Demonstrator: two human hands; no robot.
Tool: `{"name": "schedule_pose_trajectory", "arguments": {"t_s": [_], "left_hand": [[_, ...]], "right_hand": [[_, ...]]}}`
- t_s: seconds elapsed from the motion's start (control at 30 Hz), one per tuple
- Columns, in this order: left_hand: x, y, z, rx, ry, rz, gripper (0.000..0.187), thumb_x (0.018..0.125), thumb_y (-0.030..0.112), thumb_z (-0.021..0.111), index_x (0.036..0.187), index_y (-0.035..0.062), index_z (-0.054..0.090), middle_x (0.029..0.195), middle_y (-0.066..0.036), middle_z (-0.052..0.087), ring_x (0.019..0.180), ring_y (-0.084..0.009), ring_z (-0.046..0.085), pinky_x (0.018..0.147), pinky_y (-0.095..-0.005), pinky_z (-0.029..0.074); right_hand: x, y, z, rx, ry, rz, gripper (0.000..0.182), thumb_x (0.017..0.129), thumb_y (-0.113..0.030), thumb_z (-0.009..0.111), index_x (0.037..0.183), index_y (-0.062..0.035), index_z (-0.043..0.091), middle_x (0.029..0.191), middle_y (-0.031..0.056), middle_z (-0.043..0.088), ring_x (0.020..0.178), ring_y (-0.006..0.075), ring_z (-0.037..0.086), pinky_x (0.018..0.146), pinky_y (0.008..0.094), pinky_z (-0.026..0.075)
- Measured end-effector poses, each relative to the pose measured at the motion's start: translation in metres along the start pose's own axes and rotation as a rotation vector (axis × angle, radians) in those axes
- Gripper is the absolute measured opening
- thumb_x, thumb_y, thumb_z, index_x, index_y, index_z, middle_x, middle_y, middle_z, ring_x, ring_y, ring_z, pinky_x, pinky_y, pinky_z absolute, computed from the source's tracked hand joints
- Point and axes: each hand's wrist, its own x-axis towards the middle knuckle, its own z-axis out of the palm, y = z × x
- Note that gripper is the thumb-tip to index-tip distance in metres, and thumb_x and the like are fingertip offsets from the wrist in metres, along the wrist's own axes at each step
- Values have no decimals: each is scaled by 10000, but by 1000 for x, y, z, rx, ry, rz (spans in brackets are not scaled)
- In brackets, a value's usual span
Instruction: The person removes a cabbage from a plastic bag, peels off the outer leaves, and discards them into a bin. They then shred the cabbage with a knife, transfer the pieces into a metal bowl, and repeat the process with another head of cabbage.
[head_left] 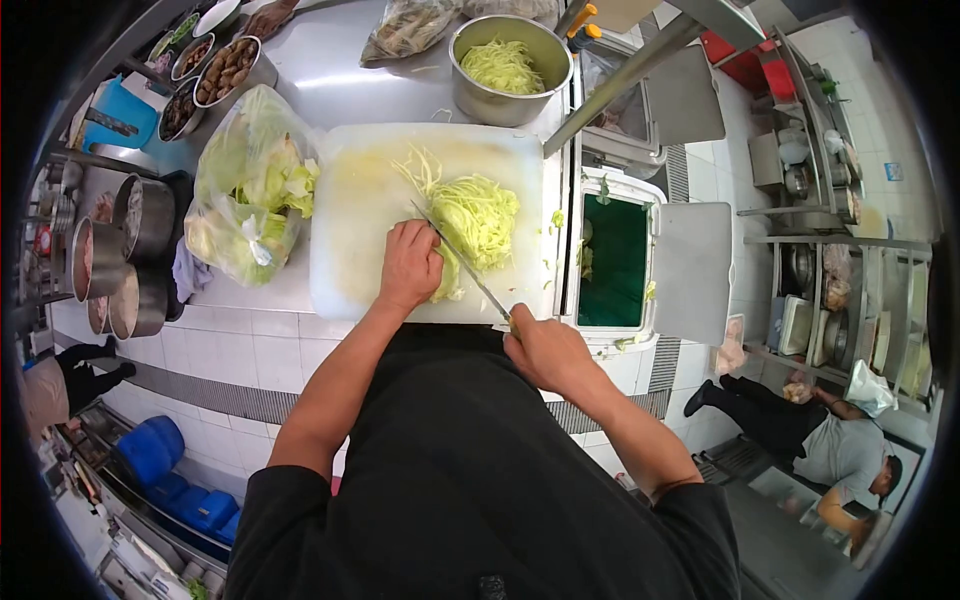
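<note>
On a white cutting board [350, 170], my right hand [550, 350] is wrapped round the handle of a kitchen knife [470, 268]. Its blade slants up and left, the tip close to the fingers of my left hand [408, 268]. That hand has curled fingers pressed on a piece of pale green vegetable [448, 280], perhaps cabbage, partly hidden by the hand and blade. Right beyond the blade lies a heap of pale green shreds [485, 218], with loose strands trailing to its upper left.
A clear bag of leafy greens [255, 190] stands left of the board. Behind it is a steel pot of shreds [505, 70]. To the right, an open bin [612, 265] adjoins the counter. Steel pots [130, 270] sit far left. A co-worker [850, 450] is at lower right.
</note>
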Motion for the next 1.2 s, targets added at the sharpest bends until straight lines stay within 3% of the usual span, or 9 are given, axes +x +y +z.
{"name": "schedule_pose_trajectory", "arguments": {"t_s": [0.2, 0.33, 0.5, 0.6, 0.73, 0.87, 0.93, 1.07, 1.2], "left_hand": [[0, -2, 2, -11, -5, -25, 122, 799, 50, 569, 920, 54, 585, 1010, -136, 581, 974, -363, 555, 884, -462, 445], [-4, -1, 3, 0, -1, -51, 114, 797, 57, 566, 910, 52, 575, 998, -138, 578, 963, -367, 550, 880, -468, 442], [-3, -1, 4, -9, 23, -60, 119, 788, 58, 564, 906, 52, 572, 987, -142, 577, 956, -374, 547, 870, -475, 440], [-5, 0, 5, -32, 25, -55, 117, 783, 59, 565, 900, 53, 569, 982, -144, 576, 949, -377, 544, 864, -477, 439], [-4, -1, 5, -16, 31, -51, 104, 781, 58, 569, 885, 56, 560, 967, -144, 567, 936, -380, 538, 854, -482, 437], [-4, 2, 7, -9, 60, -74, 98, 782, 55, 570, 879, 57, 555, 954, -141, 560, 929, -379, 535, 845, -486, 434], [-4, 2, 6, -6, 58, -91, 97, 783, 56, 572, 879, 59, 555, 950, -140, 557, 932, -376, 536, 843, -480, 433], [-5, 6, 9, -24, 70, -123, 85, 784, 56, 573, 865, 63, 550, 952, -143, 557, 933, -375, 536, 845, -477, 430], [-3, 7, -7, -16, 96, -58, 133, 780, 51, 573, 912, 59, 588, 990, -134, 572, 978, -360, 545, 885, -472, 425]], "right_hand": [[78, 14, 56, 43, 237, -96, 246, 989, -231, 579, 1065, -11, 500, 721, 257, 680, 701, 486, 679, 680, 604, 534], [71, 2, 25, 48, 176, -127, 280, 1003, -246, 574, 1127, -10, 486, 763, 251, 697, 726, 498, 673, 677, 595, 525], [3, 0, 12, 11, 0, 36, 276, 991, -231, 584, 1119, -8, 485, 755, 249, 693, 728, 485, 675, 689, 588, 524], [56, 25, 65, 14, 173, -44, 276, 991, -234, 585, 1116, -7, 488, 749, 249, 690, 735, 482, 679, 688, 587, 524], [89, -1, 35, 23, 177, -93, 223, 988, -210, 563, 1066, -7, 509, 731, 253, 687, 738, 467, 696, 696, 590, 540], [29, -7, 8, 23, 135, -95, 237, 988, -222, 572, 1066, -8, 509, 740, 257, 691, 728, 479, 691, 698, 596, 539], [5, -9, 3, 8, -29, 47, 283, 997, -249, 576, 1117, -7, 492, 760, 257, 688, 732, 476, 678, 685, 590, 522], [59, 15, 67, 38, 171, -23, 241, 986, -224, 581, 1051, -6, 504, 742, 256, 693, 722, 472, 696, 687, 591, 544], [84, 1, 55, 57, 181, -42, 237, 982, -214, 584, 1068, -1, 523, 756, 251, 697, 720, 469, 694, 685, 585, 547]]}}
